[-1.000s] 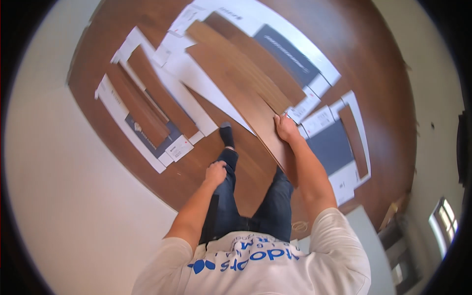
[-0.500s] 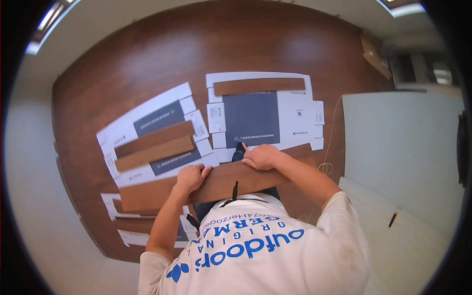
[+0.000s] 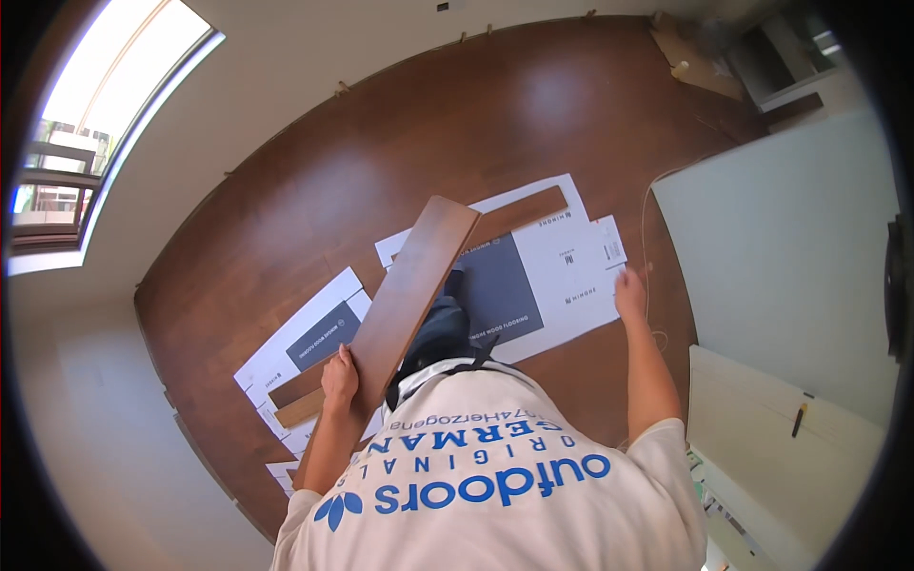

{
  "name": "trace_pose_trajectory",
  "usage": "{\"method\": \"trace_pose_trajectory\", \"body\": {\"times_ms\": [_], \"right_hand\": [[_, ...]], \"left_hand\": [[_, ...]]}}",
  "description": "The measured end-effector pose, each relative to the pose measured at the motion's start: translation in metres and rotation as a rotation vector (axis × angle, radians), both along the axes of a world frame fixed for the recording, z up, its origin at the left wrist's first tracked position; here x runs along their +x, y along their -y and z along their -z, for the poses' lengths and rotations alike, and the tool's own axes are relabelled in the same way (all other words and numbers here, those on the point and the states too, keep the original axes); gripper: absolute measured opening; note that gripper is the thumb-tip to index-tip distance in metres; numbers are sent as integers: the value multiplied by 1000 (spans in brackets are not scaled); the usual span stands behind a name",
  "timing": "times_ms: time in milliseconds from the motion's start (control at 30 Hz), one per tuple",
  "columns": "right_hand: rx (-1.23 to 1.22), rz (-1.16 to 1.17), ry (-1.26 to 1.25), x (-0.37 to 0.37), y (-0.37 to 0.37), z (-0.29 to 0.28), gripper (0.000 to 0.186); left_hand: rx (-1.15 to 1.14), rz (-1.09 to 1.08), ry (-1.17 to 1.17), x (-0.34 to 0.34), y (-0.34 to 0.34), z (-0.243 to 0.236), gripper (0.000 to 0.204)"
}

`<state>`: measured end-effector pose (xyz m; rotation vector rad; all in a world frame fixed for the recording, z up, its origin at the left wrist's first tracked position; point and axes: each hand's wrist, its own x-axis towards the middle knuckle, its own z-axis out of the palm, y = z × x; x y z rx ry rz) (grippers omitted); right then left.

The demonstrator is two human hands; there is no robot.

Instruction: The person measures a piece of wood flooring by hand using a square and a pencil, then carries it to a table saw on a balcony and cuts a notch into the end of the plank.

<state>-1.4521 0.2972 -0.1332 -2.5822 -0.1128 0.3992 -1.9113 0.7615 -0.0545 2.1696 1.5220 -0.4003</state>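
My left hand (image 3: 340, 377) is closed round the left edge of a long brown wooden floorboard (image 3: 419, 271). The board is raised and slants from my lower left up toward the middle, hiding part of my legs. Out to the right, my right hand (image 3: 629, 292) is off the board, somewhat blurred, its fingers apart with nothing visible in them. It is over the right edge of a flattened white and dark-grey carton (image 3: 569, 276). A narrow wood strip (image 3: 526, 211) lies along that carton's far side.
Another flattened carton (image 3: 348, 286) lies at left, with a lighter wood piece (image 3: 299, 410) on it. A thin cord (image 3: 648, 224) runs beside the pale panel (image 3: 776, 238) on the right. A yellow-and-black cutter knife (image 3: 800, 420) lies on a pale surface. A window (image 3: 119, 105) is at upper left.
My right hand has let go of the floorboard and moved out to the right. The board has swung from lying crosswise before me to a steep slant, still in my left hand. The view has turned.
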Motion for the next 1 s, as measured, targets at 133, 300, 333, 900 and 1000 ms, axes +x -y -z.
{"method": "trace_pose_trajectory", "body": {"times_ms": [133,300,333,900,1000], "right_hand": [[-702,-454,-5,10,292,54,26],[-518,-256,-588,-100,138,28,26],[-378,-90,-698,-75,56,-31,28],[49,593,-772,393,-80,-100,37],[71,651,-711,493,-70,-96,38]], "left_hand": [[-44,-1,64,114,-26,72,67],[50,101,-67,235,-129,24,66],[47,107,-157,255,-146,20,66],[-49,332,-335,860,-184,67,78],[-79,274,-242,984,-147,42,80]]}}
